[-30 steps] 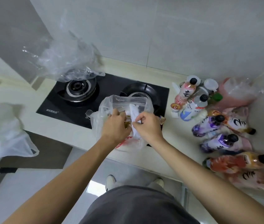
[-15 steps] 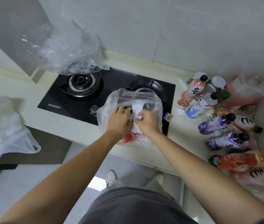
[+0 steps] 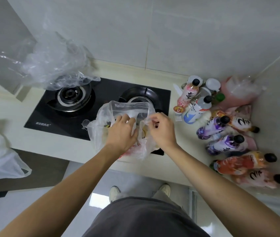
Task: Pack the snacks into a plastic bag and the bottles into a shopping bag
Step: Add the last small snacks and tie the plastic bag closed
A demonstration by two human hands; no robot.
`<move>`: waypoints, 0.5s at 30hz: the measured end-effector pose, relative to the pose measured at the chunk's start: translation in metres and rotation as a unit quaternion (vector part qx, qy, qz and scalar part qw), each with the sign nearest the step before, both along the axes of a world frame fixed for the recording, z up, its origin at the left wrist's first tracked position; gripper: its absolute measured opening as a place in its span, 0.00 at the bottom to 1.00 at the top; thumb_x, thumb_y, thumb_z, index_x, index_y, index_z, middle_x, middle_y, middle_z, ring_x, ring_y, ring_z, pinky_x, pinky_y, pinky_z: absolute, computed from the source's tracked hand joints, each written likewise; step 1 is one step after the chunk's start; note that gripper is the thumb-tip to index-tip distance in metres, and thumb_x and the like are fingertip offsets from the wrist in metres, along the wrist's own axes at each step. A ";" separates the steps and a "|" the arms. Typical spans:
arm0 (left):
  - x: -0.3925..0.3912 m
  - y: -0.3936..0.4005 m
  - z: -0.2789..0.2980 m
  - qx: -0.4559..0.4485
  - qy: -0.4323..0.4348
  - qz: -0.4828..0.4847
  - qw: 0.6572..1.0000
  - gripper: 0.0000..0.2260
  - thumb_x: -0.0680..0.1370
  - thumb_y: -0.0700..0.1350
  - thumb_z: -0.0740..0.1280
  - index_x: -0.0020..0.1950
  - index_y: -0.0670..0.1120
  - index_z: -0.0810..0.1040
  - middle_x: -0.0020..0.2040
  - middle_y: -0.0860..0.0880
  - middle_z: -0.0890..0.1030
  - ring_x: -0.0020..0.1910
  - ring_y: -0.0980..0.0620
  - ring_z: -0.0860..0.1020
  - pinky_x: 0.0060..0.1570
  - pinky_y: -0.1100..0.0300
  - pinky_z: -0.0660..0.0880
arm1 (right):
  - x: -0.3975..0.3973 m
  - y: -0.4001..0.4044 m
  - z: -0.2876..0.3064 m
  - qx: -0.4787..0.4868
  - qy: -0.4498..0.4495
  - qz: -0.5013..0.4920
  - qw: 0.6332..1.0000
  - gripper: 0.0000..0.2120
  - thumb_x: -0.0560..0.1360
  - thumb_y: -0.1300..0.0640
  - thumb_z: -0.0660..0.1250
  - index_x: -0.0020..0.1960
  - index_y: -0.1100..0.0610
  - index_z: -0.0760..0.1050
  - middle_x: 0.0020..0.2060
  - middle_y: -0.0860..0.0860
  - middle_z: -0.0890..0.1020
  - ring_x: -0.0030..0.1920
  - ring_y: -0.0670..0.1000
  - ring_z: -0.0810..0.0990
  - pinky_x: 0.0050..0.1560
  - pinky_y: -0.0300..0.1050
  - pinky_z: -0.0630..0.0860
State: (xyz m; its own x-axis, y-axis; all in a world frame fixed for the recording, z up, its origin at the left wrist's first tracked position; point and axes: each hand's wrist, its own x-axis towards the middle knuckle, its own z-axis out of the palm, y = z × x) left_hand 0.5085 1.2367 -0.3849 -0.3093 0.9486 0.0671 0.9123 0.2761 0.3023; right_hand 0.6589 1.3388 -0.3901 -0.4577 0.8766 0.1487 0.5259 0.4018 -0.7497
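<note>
Two hands at one clear plastic bag [image 3: 118,113], on the desk before the hob [image 3: 99,103]: left hand [image 3: 123,132] and right hand [image 3: 161,130] each pinched its film, probably spreading the mouth over the snacks; bottles [image 3: 221,142] lay right of the hob, unpacked.

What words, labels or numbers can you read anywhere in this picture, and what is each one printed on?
Nothing here reads with certainty.
Gas stove: a white line of characters at its front left corner, too blurred to read.
Pink bottle: a large black brush-stroke mark, not legible.
Purple bottles: black marks on the labels, too blurred.
White and blue bottle: small print, too small.
Small round lid: a red and orange design, unreadable.
</note>
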 end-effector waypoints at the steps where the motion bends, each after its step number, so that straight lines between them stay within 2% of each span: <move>1: 0.008 0.008 0.003 0.003 0.003 -0.011 1.000 0.13 0.80 0.51 0.64 0.60 0.45 0.77 0.56 0.46 0.76 0.57 0.45 0.72 0.44 0.52 0.74 | 0.008 0.007 -0.002 0.001 -0.006 -0.004 1.000 0.05 0.76 0.63 0.72 0.49 0.55 0.81 0.45 0.47 0.82 0.44 0.45 0.82 0.45 0.36 0.79; 4: 0.032 0.034 0.005 0.010 0.010 -0.044 0.999 0.14 0.79 0.49 0.64 0.61 0.44 0.77 0.56 0.44 0.76 0.55 0.43 0.72 0.46 0.50 0.74 | 0.035 0.028 -0.012 -0.005 -0.041 -0.026 0.999 0.07 0.76 0.63 0.70 0.53 0.56 0.81 0.47 0.50 0.83 0.46 0.49 0.82 0.48 0.45 0.81; 8: 0.065 0.070 -0.005 0.003 0.018 -0.073 0.997 0.13 0.78 0.49 0.66 0.58 0.44 0.78 0.54 0.44 0.77 0.55 0.42 0.73 0.50 0.49 0.75 | 0.069 0.055 -0.030 -0.010 -0.151 -0.003 0.989 0.11 0.75 0.63 0.69 0.57 0.59 0.80 0.52 0.55 0.81 0.54 0.58 0.80 0.51 0.48 0.76; 11: 0.084 0.096 -0.020 -0.006 0.023 -0.095 0.995 0.12 0.77 0.48 0.65 0.56 0.44 0.78 0.53 0.44 0.76 0.54 0.43 0.74 0.47 0.48 0.76 | 0.087 0.077 -0.048 -0.029 -0.238 0.027 0.970 0.16 0.74 0.62 0.68 0.62 0.61 0.77 0.59 0.57 0.79 0.62 0.60 0.76 0.59 0.53 0.75; 13: 0.093 0.113 -0.031 -0.014 0.027 -0.108 0.994 0.12 0.78 0.48 0.64 0.57 0.43 0.78 0.53 0.44 0.76 0.54 0.43 0.74 0.45 0.50 0.75 | 0.095 0.092 -0.059 -0.039 -0.267 0.041 0.962 0.20 0.75 0.61 0.68 0.66 0.62 0.74 0.64 0.58 0.77 0.67 0.60 0.73 0.64 0.55 0.75; 15: 0.099 0.133 -0.042 -0.031 0.033 -0.117 0.992 0.13 0.78 0.48 0.65 0.58 0.43 0.78 0.55 0.44 0.76 0.55 0.43 0.74 0.47 0.50 0.74 | 0.098 0.104 -0.069 -0.059 -0.289 0.057 0.954 0.25 0.77 0.59 0.69 0.72 0.61 0.69 0.71 0.58 0.72 0.73 0.60 0.69 0.69 0.56 0.72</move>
State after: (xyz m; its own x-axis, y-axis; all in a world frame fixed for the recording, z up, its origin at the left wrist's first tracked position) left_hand 0.6074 1.3697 -0.4270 -0.0777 0.9968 0.0194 0.9711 0.0713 0.2279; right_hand 0.7566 1.4427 -0.4595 -0.5260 0.8116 -0.2542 0.8232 0.4107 -0.3920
